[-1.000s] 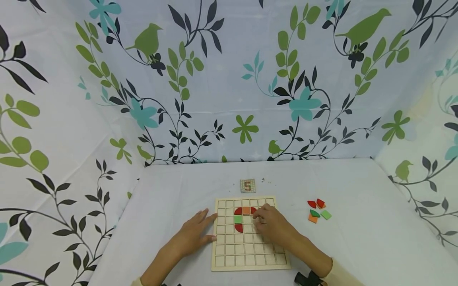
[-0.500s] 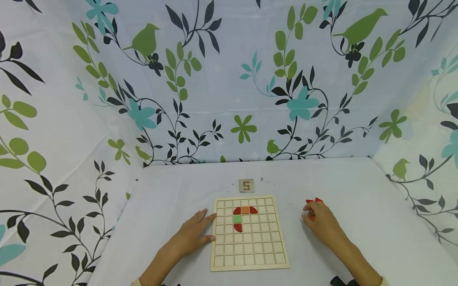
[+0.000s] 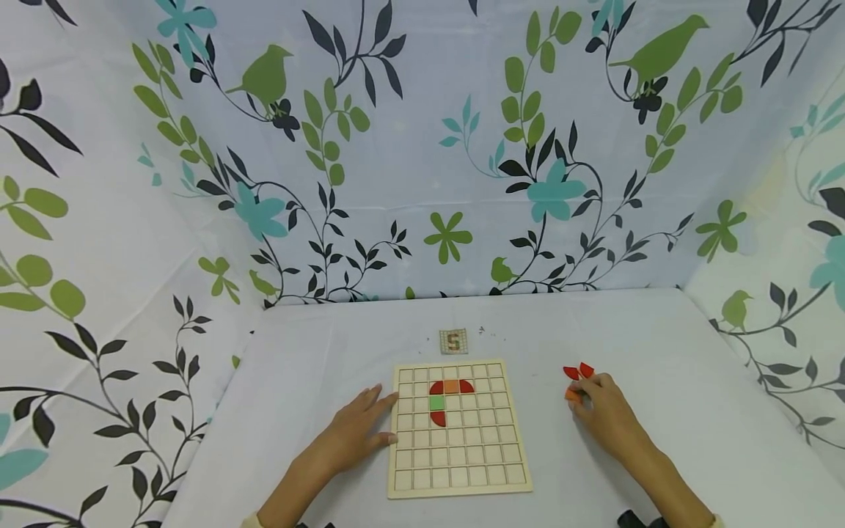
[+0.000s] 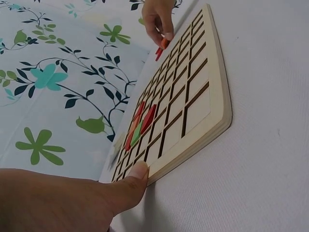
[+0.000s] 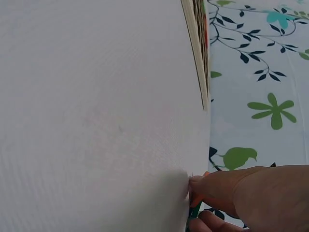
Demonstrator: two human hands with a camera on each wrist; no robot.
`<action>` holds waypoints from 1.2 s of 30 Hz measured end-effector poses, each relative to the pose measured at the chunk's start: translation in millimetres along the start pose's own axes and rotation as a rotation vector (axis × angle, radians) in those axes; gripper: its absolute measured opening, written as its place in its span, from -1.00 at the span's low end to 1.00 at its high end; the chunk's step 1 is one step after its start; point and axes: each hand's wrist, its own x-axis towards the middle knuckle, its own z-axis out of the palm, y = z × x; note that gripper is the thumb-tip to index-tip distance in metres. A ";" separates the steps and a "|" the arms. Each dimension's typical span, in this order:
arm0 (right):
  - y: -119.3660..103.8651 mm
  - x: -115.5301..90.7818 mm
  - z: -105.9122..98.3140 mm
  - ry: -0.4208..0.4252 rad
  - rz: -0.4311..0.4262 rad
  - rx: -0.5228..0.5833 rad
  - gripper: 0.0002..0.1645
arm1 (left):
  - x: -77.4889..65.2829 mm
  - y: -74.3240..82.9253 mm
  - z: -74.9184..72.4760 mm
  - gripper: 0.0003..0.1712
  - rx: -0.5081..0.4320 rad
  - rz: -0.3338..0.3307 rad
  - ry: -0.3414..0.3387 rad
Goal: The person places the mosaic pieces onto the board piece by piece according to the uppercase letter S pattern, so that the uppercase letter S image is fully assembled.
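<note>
A pale wooden grid board (image 3: 460,469) lies on the table, with red quarter-round pieces (image 3: 438,419), an orange square (image 3: 452,386) and a green square (image 3: 437,402) set in its cells. My left hand (image 3: 356,425) rests at the board's left edge, its thumb touching the frame in the left wrist view. To the right of the board, my right hand (image 3: 599,407) pinches an orange tile (image 3: 572,396) between thumb and fingers over the loose pieces. Two red pieces (image 3: 571,372) show just beyond its fingertips. Something green (image 5: 195,210) shows by the fingers in the right wrist view; other pieces are hidden.
A small square card (image 3: 453,341) marked with an S-like pattern lies behind the board. A white cloth covers the table (image 3: 317,345), and a patterned curtain (image 3: 396,169) hangs at its back and sides. Small dark specks lie near the card.
My right hand has left the board, where a red quarter-round now shows at the right of the orange square, and moved right to the loose pieces, taking hold of an orange tile. My left hand stays put.
</note>
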 end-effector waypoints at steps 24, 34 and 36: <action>-8.6 8.2 14.1 -0.046 -0.021 0.064 -0.72 | -1.1 3.2 -1.1 -0.15 -0.025 -0.017 -0.015; -17.5 17.3 17.2 -0.069 -0.071 0.000 -0.77 | 1.1 1.0 -0.1 -0.16 -0.015 -0.023 -0.016; -19.8 19.6 17.6 -0.081 -0.076 -0.015 -0.76 | 1.3 1.0 -0.2 -0.16 -0.015 -0.028 -0.017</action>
